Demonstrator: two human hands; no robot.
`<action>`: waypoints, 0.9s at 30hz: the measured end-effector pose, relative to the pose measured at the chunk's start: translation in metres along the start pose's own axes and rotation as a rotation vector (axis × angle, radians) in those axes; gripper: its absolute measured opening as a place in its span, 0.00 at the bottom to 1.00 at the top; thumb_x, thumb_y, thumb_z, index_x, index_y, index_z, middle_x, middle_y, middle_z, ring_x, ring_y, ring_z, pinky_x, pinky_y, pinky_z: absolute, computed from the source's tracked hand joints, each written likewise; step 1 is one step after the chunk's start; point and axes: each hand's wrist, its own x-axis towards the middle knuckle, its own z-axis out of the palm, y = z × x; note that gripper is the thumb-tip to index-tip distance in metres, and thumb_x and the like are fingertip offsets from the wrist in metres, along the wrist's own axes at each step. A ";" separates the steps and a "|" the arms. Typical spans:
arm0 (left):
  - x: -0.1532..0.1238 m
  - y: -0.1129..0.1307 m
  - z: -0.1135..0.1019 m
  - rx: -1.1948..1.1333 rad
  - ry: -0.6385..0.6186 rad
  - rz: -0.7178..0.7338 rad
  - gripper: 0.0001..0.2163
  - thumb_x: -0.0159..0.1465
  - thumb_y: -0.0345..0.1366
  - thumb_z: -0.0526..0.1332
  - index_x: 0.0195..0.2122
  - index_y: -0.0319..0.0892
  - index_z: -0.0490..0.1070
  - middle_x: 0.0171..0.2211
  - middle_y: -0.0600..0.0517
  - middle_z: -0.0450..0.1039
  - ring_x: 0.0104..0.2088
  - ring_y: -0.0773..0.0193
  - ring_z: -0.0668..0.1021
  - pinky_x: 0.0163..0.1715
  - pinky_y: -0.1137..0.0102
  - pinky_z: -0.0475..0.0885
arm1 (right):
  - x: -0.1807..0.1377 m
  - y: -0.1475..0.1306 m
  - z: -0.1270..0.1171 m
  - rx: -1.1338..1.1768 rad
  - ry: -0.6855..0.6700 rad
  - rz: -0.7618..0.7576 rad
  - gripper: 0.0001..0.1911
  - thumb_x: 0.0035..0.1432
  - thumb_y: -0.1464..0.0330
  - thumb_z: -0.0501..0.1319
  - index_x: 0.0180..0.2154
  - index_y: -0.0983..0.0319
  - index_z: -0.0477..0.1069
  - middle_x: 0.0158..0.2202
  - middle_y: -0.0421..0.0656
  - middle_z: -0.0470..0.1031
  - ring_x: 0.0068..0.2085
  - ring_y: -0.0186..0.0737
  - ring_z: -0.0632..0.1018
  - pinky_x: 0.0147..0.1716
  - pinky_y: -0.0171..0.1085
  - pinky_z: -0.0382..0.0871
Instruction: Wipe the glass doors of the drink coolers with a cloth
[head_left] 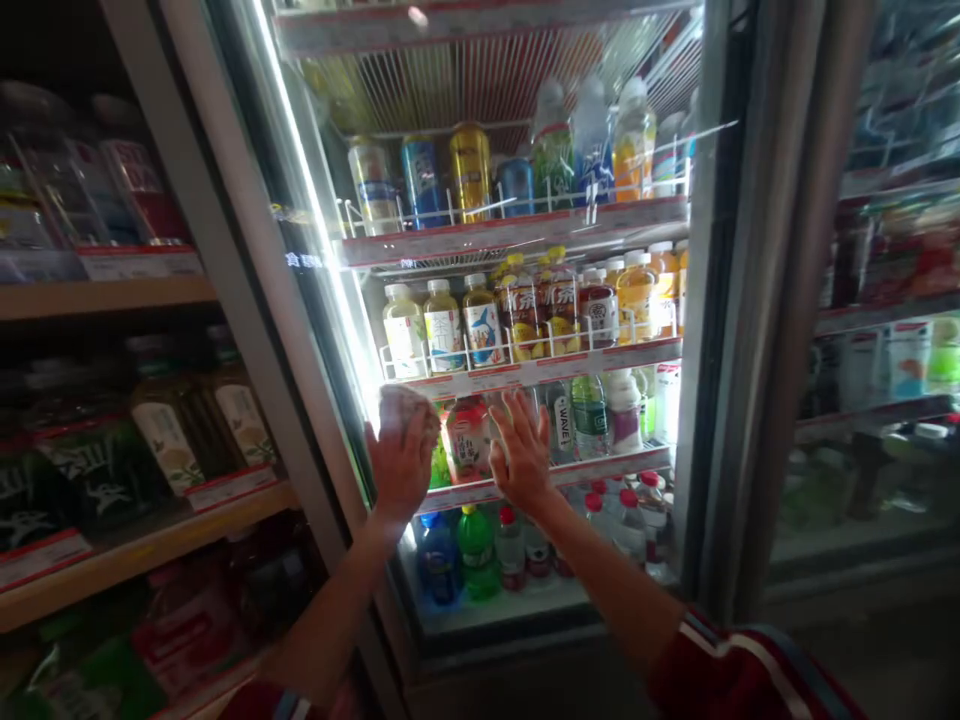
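My left hand point(401, 470) is raised at the left side of a lit glass-door drinks fridge point(724, 330). Its fingers press on a crumpled pale cloth point(405, 402), blurred and partly hidden behind them. To the right, my right hand point(521, 455) has its fingers spread and holds nothing. It is at the glass in front of the lower shelves; I cannot tell whether the palm touches. Between the hands shows a bottle with a red and pink label point(466, 440). Bottled teas point(444, 330) stand on the shelf above.
Soda bottles, among them a green bottle point(475, 555) and a blue bottle point(439, 560), stand at the fridge bottom. Cans such as a gold can point(471, 170) are higher up. An open wooden shelf point(150, 525) with drinks is at left. Another fridge point(885, 420) stands at right.
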 end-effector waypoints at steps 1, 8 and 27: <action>-0.001 0.010 0.006 0.004 -0.014 0.041 0.20 0.65 0.33 0.54 0.58 0.44 0.62 0.65 0.42 0.49 0.66 0.53 0.51 0.63 0.53 0.42 | -0.001 -0.002 0.000 0.002 -0.014 -0.007 0.30 0.59 0.73 0.49 0.63 0.61 0.52 0.64 0.49 0.56 0.66 0.44 0.53 0.63 0.55 0.42; -0.010 0.034 0.014 0.003 -0.092 0.241 0.17 0.64 0.32 0.55 0.55 0.44 0.65 0.61 0.41 0.60 0.65 0.56 0.54 0.63 0.53 0.43 | -0.008 -0.007 -0.005 0.029 -0.055 -0.056 0.28 0.59 0.73 0.48 0.61 0.60 0.55 0.61 0.49 0.61 0.65 0.43 0.56 0.63 0.53 0.45; -0.015 0.016 -0.004 -0.171 -0.120 0.160 0.34 0.63 0.42 0.54 0.66 0.35 0.38 0.64 0.35 0.49 0.66 0.55 0.47 0.64 0.53 0.43 | 0.006 -0.035 0.020 0.146 -0.090 -0.189 0.20 0.62 0.72 0.49 0.55 0.63 0.65 0.58 0.49 0.66 0.63 0.37 0.60 0.63 0.45 0.53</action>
